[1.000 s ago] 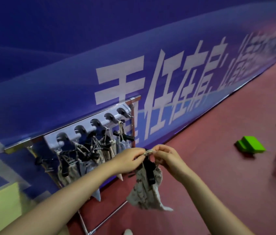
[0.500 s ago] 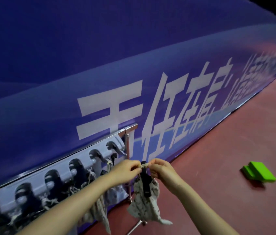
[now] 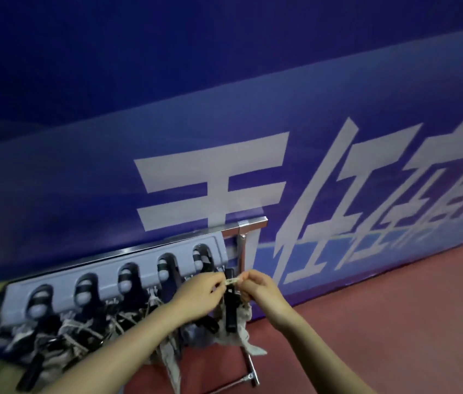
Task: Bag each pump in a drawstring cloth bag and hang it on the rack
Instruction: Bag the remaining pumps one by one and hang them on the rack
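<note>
We hold the drawstring [image 3: 231,280] stretched between our two hands, just in front of the right end of the rack [image 3: 116,268]. Our left hand [image 3: 197,294] pinches one end of the pale cord with curled fingers, and our right hand [image 3: 256,288] pinches the other end, the two hands close together but apart. Below the cord hangs the cloth bag [image 3: 243,328], a light patterned fabric that droops toward the floor, with the black pump [image 3: 231,311] upright at its mouth, partly out of the cloth. The bag hangs beside the rack's chrome upright post [image 3: 242,251], near the last hook [image 3: 203,258] on the right; we cannot tell whether the cord touches that hook, as the frame is blurred there.

The rack is a pale grey strip with a row of dark hooks, fixed to a chrome frame. Under the hooks to the left hang several other bags [image 3: 77,336], their cords tangled, with black pump parts showing among them. Behind the rack stands a blue banner wall [image 3: 224,109] with large white characters. The floor [image 3: 395,322] to the right is dark red. A chrome foot bar [image 3: 248,376] of the frame lies on the floor below the bag.
</note>
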### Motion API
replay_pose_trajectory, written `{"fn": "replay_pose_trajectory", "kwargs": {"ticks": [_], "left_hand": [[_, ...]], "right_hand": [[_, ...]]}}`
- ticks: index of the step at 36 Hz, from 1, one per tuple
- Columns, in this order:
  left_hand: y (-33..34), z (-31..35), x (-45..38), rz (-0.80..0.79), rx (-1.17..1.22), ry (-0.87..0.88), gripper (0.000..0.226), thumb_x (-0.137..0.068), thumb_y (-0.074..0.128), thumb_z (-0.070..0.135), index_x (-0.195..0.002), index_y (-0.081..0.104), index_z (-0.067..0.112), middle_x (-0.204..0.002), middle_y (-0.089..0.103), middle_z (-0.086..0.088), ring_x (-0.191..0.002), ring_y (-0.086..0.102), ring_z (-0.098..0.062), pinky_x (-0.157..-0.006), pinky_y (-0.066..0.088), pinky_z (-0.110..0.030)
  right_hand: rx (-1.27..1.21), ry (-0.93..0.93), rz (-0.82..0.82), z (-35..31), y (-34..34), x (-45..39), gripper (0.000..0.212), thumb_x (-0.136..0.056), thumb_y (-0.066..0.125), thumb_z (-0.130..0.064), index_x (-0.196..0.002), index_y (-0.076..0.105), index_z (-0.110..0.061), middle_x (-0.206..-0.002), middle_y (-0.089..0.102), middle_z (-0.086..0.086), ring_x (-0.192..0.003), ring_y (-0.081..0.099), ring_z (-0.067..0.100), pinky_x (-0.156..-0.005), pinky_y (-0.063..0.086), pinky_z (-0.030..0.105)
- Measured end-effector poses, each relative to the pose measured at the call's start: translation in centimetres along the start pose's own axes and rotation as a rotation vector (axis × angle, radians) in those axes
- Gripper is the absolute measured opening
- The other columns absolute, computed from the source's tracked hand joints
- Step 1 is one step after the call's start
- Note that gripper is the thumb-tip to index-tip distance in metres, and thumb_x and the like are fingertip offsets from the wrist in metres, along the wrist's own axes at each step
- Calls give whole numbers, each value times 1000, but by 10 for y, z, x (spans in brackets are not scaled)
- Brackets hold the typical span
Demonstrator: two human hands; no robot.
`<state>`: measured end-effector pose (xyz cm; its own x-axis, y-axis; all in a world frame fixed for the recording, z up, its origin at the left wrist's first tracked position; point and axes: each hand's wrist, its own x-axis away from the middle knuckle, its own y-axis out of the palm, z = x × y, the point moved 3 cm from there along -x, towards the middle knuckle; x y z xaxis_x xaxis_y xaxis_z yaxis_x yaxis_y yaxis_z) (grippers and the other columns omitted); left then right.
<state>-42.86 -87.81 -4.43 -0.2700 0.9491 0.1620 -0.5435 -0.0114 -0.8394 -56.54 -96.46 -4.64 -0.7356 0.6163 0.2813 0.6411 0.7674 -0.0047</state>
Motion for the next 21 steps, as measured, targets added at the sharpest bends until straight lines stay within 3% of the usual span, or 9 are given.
{"fn": "replay_pose_trajectory", "kwargs": {"ticks": [4, 9, 15, 21], "left_hand": [[1, -3, -3, 67, -56, -194, 20, -92, 44, 31, -79, 53, 19, -74, 57, -2, -67, 54, -21, -55, 33, -34], [8, 0, -6, 76, -157, -293, 19, -94, 41, 30, -81, 49, 20, -79, 53, 1, -76, 54, -23, -60, 38, -35], [13, 6, -8, 144, -283, -362, 17, -95, 41, 28, -95, 54, 19, -100, 60, -4, -97, 55, -25, -74, 45, -37], [18, 2, -6, 149, -307, -357, 20, -96, 39, 32, -98, 54, 20, -99, 61, -3, -101, 55, -23, -74, 46, -38]], "right_hand": [[66, 27, -106, 0, 4, -25, 23, -94, 49, 3, -75, 54, -9, -53, 47, 2, -47, 43, 8, -50, 34, 20], [100, 57, -176, 8, 4, -48, 27, -91, 48, 7, -71, 55, -9, -51, 50, -3, -47, 45, 7, -52, 37, 20], [144, 66, -227, 13, 0, -60, 27, -93, 53, 1, -69, 53, -11, -54, 50, -3, -45, 47, 4, -50, 39, 15], [137, 74, -266, 16, -1, -66, 28, -93, 57, -2, -66, 54, -12, -46, 52, -9, -46, 47, 5, -53, 42, 17]]}}
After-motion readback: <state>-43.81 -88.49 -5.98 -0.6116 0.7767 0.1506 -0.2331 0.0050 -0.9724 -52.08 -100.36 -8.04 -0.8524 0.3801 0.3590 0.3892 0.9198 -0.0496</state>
